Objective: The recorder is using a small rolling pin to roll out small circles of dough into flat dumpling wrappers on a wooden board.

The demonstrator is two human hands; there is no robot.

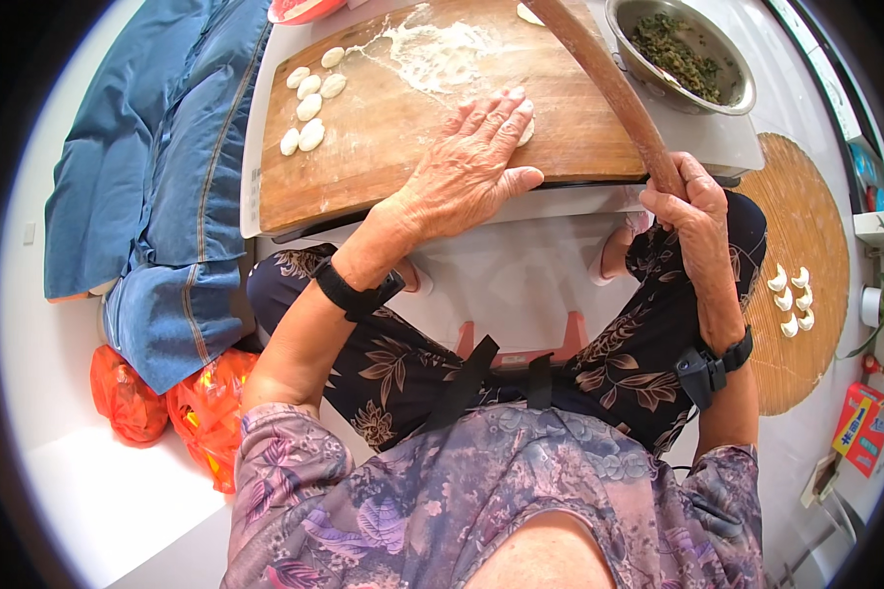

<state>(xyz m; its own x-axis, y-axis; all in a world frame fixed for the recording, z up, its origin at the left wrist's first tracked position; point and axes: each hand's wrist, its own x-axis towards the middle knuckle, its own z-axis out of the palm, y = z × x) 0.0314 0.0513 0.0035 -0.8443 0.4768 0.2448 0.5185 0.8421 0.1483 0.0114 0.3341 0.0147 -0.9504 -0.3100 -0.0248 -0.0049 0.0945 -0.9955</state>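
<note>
Dough (309,106) on floury board (388,123), pale floor (530,260)

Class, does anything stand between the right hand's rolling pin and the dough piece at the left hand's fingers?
Nothing but board shows between the rolling pin and the dough piece, though the left hand seems to cover part of it.

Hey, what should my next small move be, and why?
I'd probably bring the pin over to the dough piece by your left hand and roll it. Your right hand grips the pin near one end, clear of that piece, while your left hand lies flat with its fingers partly over it, so you'd likely lift those fingers first.
</note>
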